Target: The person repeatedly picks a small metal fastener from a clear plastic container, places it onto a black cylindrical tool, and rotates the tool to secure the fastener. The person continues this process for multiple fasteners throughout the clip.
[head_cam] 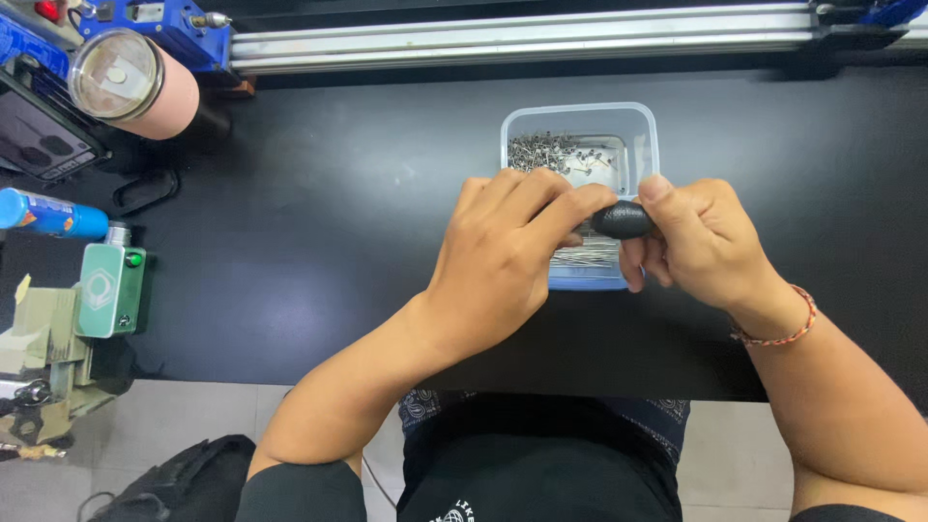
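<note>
My left hand (507, 256) and my right hand (701, 242) meet over a clear plastic tub (646, 126) on the black table (338, 193). Between them sits a small black oval piece (622, 220). My right thumb and fingers grip it, and my left fingertips pinch its left end. The tub holds several small metal pins (556, 152) piled at its far left, with more thin metal parts (590, 256) lying under my hands. A red cord bracelet (778, 333) circles my right wrist.
A pink tumbler with a clear lid (130, 82) stands at the far left. A blue can (48, 215) and a green box with a button (109, 290) sit at the left edge. A metal rail (522, 39) runs along the back. A black bag (174, 478) lies on the floor.
</note>
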